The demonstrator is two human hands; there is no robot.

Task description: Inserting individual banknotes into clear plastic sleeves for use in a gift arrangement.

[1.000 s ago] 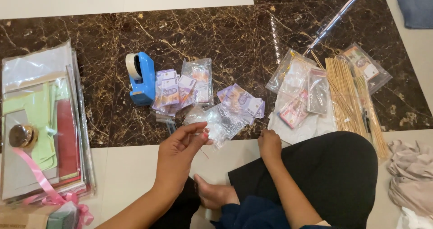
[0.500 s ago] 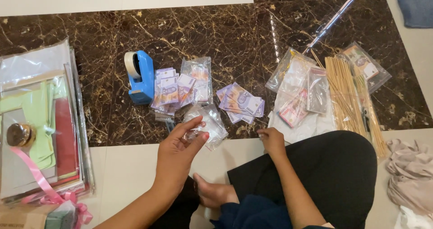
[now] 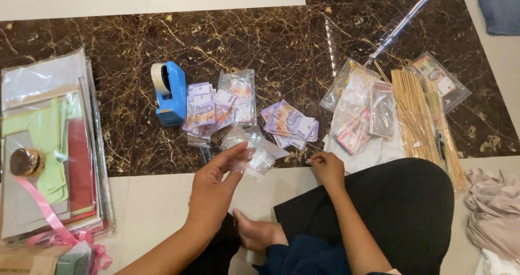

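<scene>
Floor (image 3: 227, 42) of dark veined marble fills the view, and you sit at its near edge, with your knees and a bare foot (image 3: 259, 233) showing at the bottom.

Your left hand (image 3: 214, 185) is raised just in front of the blue tape dispenser (image 3: 169, 93), thumb and fingers pinched on a small clear plastic sleeve (image 3: 259, 151) that hangs crumpled above the floor. Your right hand (image 3: 326, 168) rests further to the right of the dispenser, at the pale strip where the marble ends, fingers curled together on something too small to make out; whether it grips anything, you cannot tell.

Directly right of the dispenser, touching it, lies a heap of purple play banknotes (image 3: 208, 110), some already inside clear sleeves. Further right of the dispenser, beyond your left hand, sits a second fanned stack of notes (image 3: 290, 126). Further right again are several clear zip bags (image 3: 360, 99), one holding a pink bundle, and beside them a bundle of thin wooden skewers (image 3: 414, 115). A long, narrow clear wrapper (image 3: 403, 23) runs diagonally above the skewers.

Well to the left of the dispenser is a pile of coloured paper in plastic (image 3: 51, 145), green and red sheets showing, with a round gold lid (image 3: 24, 161) on top and a pink ribbon (image 3: 49, 215) trailing over its near end.
</scene>
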